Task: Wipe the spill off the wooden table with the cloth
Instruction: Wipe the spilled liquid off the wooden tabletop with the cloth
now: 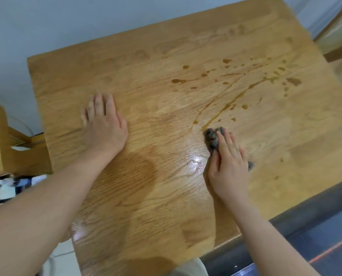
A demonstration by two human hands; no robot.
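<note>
Your right hand (228, 166) presses flat on the small grey cloth (212, 139), soft, limp, probably damp, so keep your palm over its bunched middle. Your left hand (104, 124) lies open and empty on the wooden table (285, 152); the brown spill (235, 96) runs far and right of the cloth.

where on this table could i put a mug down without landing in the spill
Dry bare patches: the far left corner beyond the left hand, and the near right area beside the right hand pressing the cloth. The spill covers the far right of the table.
</note>
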